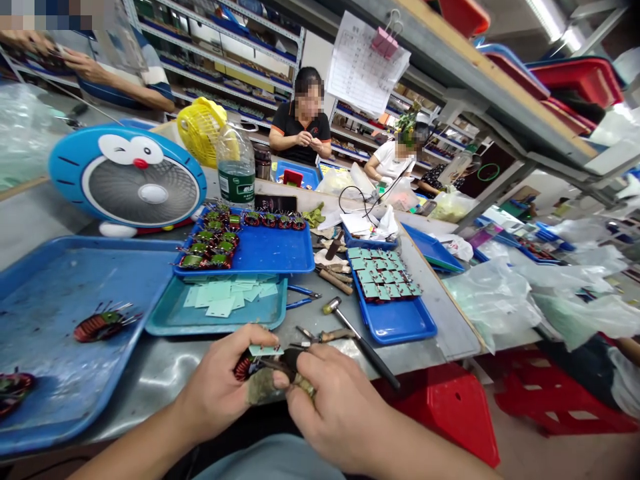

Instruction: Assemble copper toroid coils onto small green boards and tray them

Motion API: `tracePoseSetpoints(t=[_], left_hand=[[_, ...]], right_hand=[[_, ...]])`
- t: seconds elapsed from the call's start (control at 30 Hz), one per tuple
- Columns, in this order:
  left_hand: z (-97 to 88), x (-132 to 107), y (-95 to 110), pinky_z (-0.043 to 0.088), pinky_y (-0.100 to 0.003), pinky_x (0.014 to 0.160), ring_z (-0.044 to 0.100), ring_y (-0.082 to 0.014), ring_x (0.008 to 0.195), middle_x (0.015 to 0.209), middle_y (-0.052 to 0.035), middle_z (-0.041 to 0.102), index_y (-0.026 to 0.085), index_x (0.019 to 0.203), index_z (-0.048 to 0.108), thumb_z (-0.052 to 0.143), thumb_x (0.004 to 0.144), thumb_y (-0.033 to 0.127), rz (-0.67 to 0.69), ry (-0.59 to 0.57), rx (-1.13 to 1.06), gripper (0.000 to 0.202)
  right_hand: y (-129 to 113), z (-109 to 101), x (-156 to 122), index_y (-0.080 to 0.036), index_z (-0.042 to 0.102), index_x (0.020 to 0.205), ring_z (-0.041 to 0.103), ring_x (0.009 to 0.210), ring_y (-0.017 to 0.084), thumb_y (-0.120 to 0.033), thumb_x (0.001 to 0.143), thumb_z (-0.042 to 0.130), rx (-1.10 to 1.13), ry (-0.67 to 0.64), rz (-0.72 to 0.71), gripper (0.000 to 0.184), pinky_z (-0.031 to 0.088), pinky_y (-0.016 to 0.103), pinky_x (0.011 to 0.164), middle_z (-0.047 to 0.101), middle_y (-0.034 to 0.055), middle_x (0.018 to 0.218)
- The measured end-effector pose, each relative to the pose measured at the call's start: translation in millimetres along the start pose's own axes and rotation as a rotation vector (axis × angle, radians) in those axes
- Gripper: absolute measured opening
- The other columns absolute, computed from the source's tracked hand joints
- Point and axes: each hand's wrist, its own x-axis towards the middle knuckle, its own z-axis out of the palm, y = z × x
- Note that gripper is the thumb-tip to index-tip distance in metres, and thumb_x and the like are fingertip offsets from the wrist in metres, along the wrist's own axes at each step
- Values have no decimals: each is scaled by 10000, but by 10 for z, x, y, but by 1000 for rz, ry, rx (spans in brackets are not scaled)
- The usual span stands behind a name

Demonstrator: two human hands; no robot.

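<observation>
Red wire-wound coil (243, 368), its flat pale-green board (265, 351) lengthwise toward the right hand (340, 400), is gripped by the left hand (220, 377); right fingers clasp a dark tool (291, 361).

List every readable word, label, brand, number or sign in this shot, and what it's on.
None reads clearly enough to quote.
Bottle label: white characters on green, too blurred to read.
Clipped paper sheet: printed rows, too small.
Phone: light marks on the dark screen, blurred.
Co-worker's black shirt: small orange chest mark, unreadable.
Green plate at the left hand: no text visible.
</observation>
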Motion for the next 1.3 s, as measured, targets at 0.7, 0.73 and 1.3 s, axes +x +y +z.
tracePoseSetpoints(t=[0.7, 0.73, 1.3], left_hand=[[-21, 0, -121, 550, -266, 699, 712, -202, 795, 932, -26, 756, 233, 1060, 695, 830, 853, 457, 66, 10, -1, 333], [-24, 5, -142, 556, -276, 714, 712, -212, 813, 945, -34, 757, 233, 1062, 700, 835, 843, 468, 45, 19, -12, 348], [-1, 25, -52, 622, -292, 849, 721, -169, 893, 1150, -37, 734, 413, 1682, 180, 887, 848, 385, -200, 84, -402, 1094]], right_hand=[[-5, 334, -12, -232, 441, 732, 534, 699, 198, -225, 837, 512, 65, 299, -2, 127, 312, 341, 643, 576, 23, 749], [-11, 340, 7, -231, 456, 736, 550, 703, 199, -219, 850, 511, 70, 284, -1, 127, 329, 341, 645, 587, 21, 750], [149, 274, -90, -241, 651, 1160, 651, 1072, 227, -229, 1010, 559, 612, 257, 83, 177, 517, 341, 956, 670, 63, 1102]])
